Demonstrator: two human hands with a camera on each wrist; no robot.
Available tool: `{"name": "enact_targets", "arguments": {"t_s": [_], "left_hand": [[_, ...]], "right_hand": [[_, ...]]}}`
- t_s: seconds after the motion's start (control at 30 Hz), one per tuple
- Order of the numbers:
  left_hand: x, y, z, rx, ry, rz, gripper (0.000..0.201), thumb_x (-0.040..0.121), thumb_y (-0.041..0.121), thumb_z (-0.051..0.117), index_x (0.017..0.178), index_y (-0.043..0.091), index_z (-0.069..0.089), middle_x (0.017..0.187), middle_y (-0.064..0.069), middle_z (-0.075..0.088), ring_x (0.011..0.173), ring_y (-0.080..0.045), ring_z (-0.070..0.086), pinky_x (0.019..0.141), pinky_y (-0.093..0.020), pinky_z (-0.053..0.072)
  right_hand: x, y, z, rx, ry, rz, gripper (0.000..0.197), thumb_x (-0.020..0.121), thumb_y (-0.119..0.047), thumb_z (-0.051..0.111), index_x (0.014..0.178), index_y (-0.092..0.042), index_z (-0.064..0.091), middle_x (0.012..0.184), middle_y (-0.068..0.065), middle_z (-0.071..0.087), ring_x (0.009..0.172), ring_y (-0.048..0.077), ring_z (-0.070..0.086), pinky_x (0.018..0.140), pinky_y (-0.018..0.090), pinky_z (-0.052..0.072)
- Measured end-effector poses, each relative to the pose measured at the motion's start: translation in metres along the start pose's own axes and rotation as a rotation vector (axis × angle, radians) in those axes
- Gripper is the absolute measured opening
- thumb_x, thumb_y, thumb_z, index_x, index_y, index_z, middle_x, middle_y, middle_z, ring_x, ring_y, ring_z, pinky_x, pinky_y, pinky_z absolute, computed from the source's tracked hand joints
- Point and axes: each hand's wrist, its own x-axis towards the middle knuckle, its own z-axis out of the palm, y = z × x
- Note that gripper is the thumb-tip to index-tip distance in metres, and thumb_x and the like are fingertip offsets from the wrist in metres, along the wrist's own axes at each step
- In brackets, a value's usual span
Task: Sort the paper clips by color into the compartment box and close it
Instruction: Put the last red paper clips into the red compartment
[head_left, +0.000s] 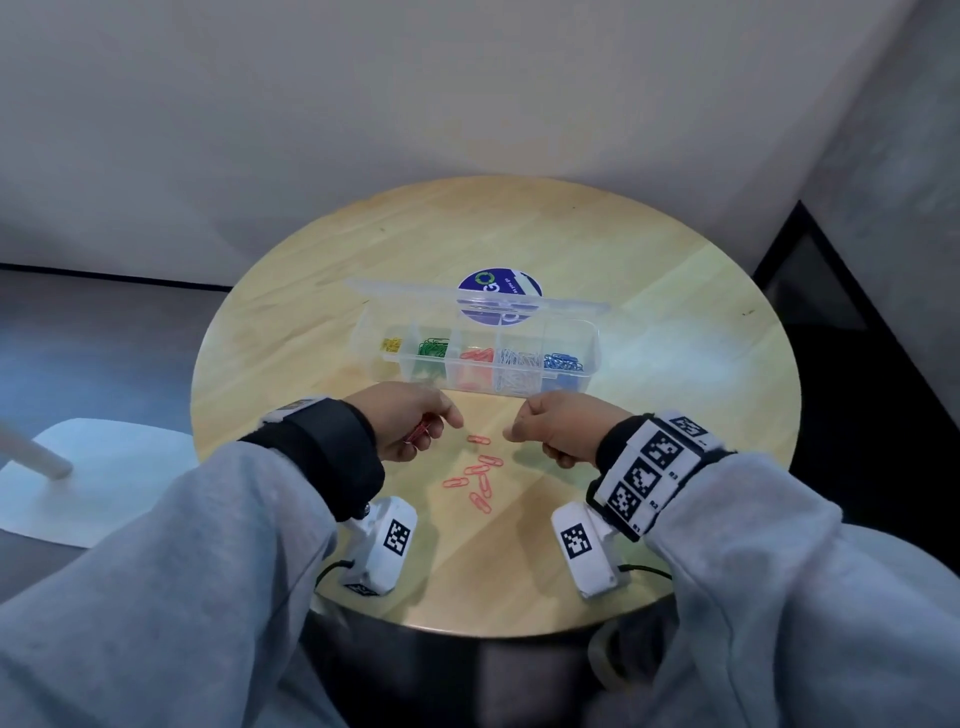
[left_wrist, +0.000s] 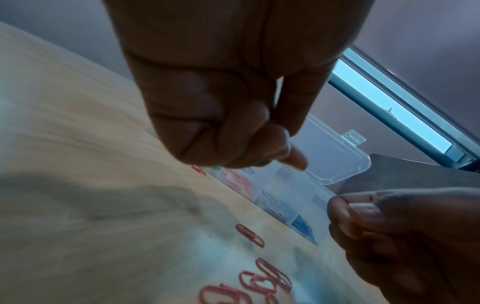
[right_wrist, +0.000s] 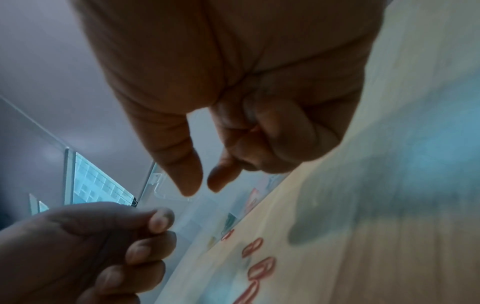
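The left hand (head_left: 410, 423) hovers just above the round wooden table (head_left: 675, 332), its fingers curled in toward the palm around a small bunch of red paper clips (head_left: 418, 432) — their ends show between the fingers and palm in the head view, while the left wrist view shows only the closed fist from below. The right hand (head_left: 558, 428) hangs opposite it, near the table's middle, with the outer fingers folded into the palm; in the right wrist view its thumb and forefinger (right_wrist: 223, 176) point down with a narrow gap between the tips, and nothing can be seen between them. Between the two hands, on the bare wood, lies a loose scatter of red clips (head_left: 480, 475), some overlapping, none touched by either hand. Just beyond the hands stands the clear compartment box (head_left: 571, 382) with its lid (head_left: 415, 293) swung open toward the far side. Its compartments hold, from left to right, yellow clips (head_left: 391, 344), green clips (head_left: 434, 347), red ones (head_left: 477, 355), white or silver ones (head_left: 519, 358) and blue clips (head_left: 562, 361). A round blue sticker (head_left: 498, 283) lies on the table behind the lid — partly seen through the plastic.
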Motion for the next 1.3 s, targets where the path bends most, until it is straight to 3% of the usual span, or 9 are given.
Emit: {"name": "enact_targets", "arguments": {"t_s": [0.2, 0.33, 0.47, 0.67, 0.83, 0.97, 1.07, 1.2, 1.3], "left_hand": [[-0.001, 0.004, 0.01, 0.337, 0.036, -0.003, 0.035, 0.095, 0.005, 0.026, 0.083, 0.018, 0.057, 0.064, 0.0, 0.037, 0.055, -0.015, 0.029, 0.049, -0.022, 0.021], [0.001, -0.003, 0.012, 0.778, 0.103, 0.043, 0.036, 0.092, 0.005, 0.035, 0.107, 0.023, 0.063, 0.092, 0.002, 0.045, 0.086, -0.016, 0.043, 0.069, -0.023, 0.031], [0.005, -0.007, 0.017, 0.922, 0.089, 0.078, 0.018, 0.085, 0.016, 0.052, 0.089, 0.034, 0.056, 0.088, 0.006, 0.049, 0.083, -0.016, 0.049, 0.062, -0.024, 0.034], [0.011, -0.011, 0.028, 1.059, 0.045, 0.096, 0.016, 0.078, 0.025, 0.07, 0.086, 0.025, 0.055, 0.082, 0.007, 0.054, 0.08, -0.015, 0.049, 0.053, -0.022, 0.032], [0.017, -0.014, 0.03, 1.04, 0.014, 0.076, 0.017, 0.079, 0.022, 0.067, 0.068, 0.024, 0.055, 0.085, 0.004, 0.06, 0.079, -0.015, 0.052, 0.066, -0.024, 0.04], [0.013, -0.016, 0.022, 0.924, 0.008, 0.059, 0.015, 0.077, 0.024, 0.067, 0.065, 0.022, 0.057, 0.069, 0.006, 0.057, 0.07, -0.013, 0.051, 0.062, -0.021, 0.039], [0.01, -0.015, 0.01, 0.576, -0.05, 0.009, 0.02, 0.079, 0.014, 0.065, 0.062, 0.019, 0.055, 0.064, 0.002, 0.055, 0.059, -0.011, 0.046, 0.056, -0.02, 0.039], [0.006, -0.01, -0.004, -0.004, -0.05, 0.039, 0.037, 0.086, -0.009, 0.044, 0.057, 0.013, 0.036, 0.065, -0.008, 0.046, 0.054, -0.013, 0.038, 0.04, -0.012, 0.033], [0.001, -0.006, -0.01, -0.236, -0.053, 0.072, 0.033, 0.075, -0.008, 0.045, 0.057, 0.015, 0.03, 0.06, -0.005, 0.043, 0.05, -0.012, 0.036, 0.036, -0.012, 0.029]], "right_hand": [[-0.003, -0.001, 0.006, -0.427, 0.106, -0.086, 0.016, 0.083, -0.029, 0.065, 0.076, -0.022, 0.053, 0.088, -0.005, 0.059, 0.084, 0.015, 0.056, 0.065, 0.023, 0.042], [-0.002, -0.003, 0.011, -0.566, 0.097, -0.068, 0.01, 0.08, -0.026, 0.065, 0.084, -0.021, 0.058, 0.099, -0.003, 0.064, 0.091, 0.017, 0.059, 0.07, 0.027, 0.046], [0.0, -0.008, 0.02, -0.638, 0.093, -0.122, 0.02, 0.08, -0.033, 0.067, 0.094, -0.024, 0.056, 0.096, -0.006, 0.058, 0.087, 0.016, 0.055, 0.068, 0.028, 0.044], [0.004, -0.016, 0.034, -0.731, 0.084, -0.216, 0.017, 0.085, -0.022, 0.063, 0.101, -0.019, 0.056, 0.098, 0.0, 0.06, 0.082, 0.018, 0.05, 0.066, 0.027, 0.04], [0.012, -0.019, 0.038, -0.835, 0.037, -0.16, 0.019, 0.087, -0.016, 0.056, 0.105, -0.011, 0.064, 0.106, 0.006, 0.067, 0.088, 0.022, 0.058, 0.079, 0.031, 0.05], [0.01, -0.013, 0.033, -0.815, 0.002, -0.084, 0.022, 0.085, -0.021, 0.056, 0.098, -0.008, 0.068, 0.099, 0.008, 0.069, 0.085, 0.023, 0.063, 0.072, 0.03, 0.051], [0.009, -0.011, 0.018, -0.657, -0.011, -0.057, 0.01, 0.081, -0.023, 0.059, 0.082, -0.014, 0.065, 0.087, 0.003, 0.068, 0.076, 0.019, 0.059, 0.071, 0.029, 0.051], [0.005, -0.01, -0.007, -0.243, -0.075, -0.074, 0.013, 0.083, -0.017, 0.064, 0.072, -0.015, 0.056, 0.068, 0.0, 0.059, 0.057, 0.014, 0.05, 0.062, 0.025, 0.046], [0.004, -0.007, -0.01, 0.196, -0.142, -0.061, 0.022, 0.087, 0.0, 0.057, 0.07, -0.011, 0.049, 0.065, 0.005, 0.054, 0.051, 0.011, 0.045, 0.048, 0.019, 0.039]]}}
